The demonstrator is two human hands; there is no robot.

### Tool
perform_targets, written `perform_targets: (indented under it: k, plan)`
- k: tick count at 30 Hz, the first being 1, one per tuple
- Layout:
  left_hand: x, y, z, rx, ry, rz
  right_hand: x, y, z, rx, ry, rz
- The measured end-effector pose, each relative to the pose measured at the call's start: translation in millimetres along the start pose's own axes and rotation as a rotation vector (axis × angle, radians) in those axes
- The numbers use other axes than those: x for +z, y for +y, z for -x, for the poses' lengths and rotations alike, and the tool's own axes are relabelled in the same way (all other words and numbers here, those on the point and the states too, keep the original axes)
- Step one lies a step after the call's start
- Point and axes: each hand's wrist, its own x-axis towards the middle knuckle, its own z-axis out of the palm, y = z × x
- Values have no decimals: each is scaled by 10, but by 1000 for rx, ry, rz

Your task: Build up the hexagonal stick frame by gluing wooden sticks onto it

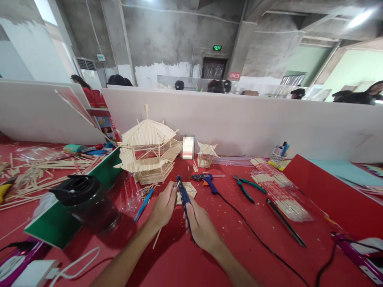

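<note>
My left hand (165, 205) is closed around a thin wooden stick (156, 238), whose lower end sticks out below the palm. In my right hand (200, 223) is a long dark blue hand tool (184, 194); its exact kind does not show clearly. The tool's far end meets the stick's upper end by my left fingertips. Behind both hands lies a flat hexagonal piece of sticks (191, 190), partly hidden by the tool. A blue hot glue gun (209, 181) rests just beyond, to the right.
A large stick pavilion (148, 155) and a small one (206, 154) stand at the back. Left are a dark bottle (86, 205) and a blue craft knife (144, 204). Right are green-handled pliers (249, 187), bagged sticks (281, 191), a black pen-like tool (285, 223) and a cord (254, 233).
</note>
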Motion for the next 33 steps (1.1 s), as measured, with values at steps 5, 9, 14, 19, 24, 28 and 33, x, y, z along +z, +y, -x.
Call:
perform_targets:
  k: [5,9,14,19,24,28,33]
  plan:
    - [14,9,5,-3,-2,-5,32,28,7,37,12,11]
    - [12,-6,2,1,2,-10,41,15,1,45,17,-32]
    - [1,-31,-1,13,-1,-10,36,10,-4,43,12,-47]
    - [-6,-24,2,5,-13,-5,35,21,5,28,6,-10]
    - [4,37,16,-9,0,-3,52,25,23,23,21,-12]
    - [21,73,22,-22,16,13,68,18,37,39,28,-9]
    - [30,59,19,-33,15,10,100,30,42,54,52,-18]
